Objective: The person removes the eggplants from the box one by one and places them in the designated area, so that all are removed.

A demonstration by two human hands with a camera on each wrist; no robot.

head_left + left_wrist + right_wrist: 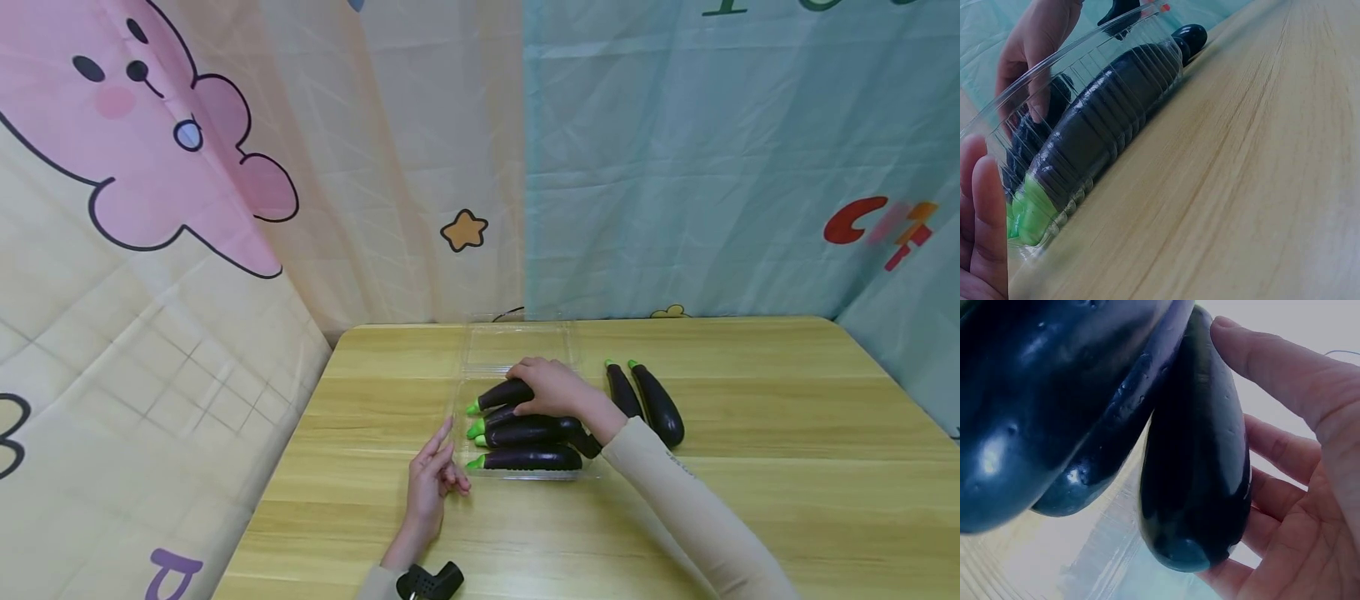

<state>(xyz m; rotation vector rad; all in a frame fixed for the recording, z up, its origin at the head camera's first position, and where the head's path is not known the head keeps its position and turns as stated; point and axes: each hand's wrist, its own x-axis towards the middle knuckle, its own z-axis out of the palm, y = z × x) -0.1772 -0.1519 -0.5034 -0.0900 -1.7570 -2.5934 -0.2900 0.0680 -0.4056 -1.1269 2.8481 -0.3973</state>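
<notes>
Here's the eggplant [504, 394], pinched between thumb and curled fingers of the right hand [557, 390], over the far part of the box [528, 476]. Just nearer the wearer than those fingers, other eggplants [528, 431] lie unevenly; a careless release could set this one rolling. The left hand [429, 490] has fingers loosely extended, gripping nothing, beside the box; a bump might shift it. Right of the gripping fingers, two more eggplants [657, 403] sit on the worktop [780, 417]; the sleeve [693, 508], so close, could knock them.

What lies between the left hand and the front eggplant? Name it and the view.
The wall of the clear box lies between the left hand and the front eggplant; the left wrist view shows it.
</notes>
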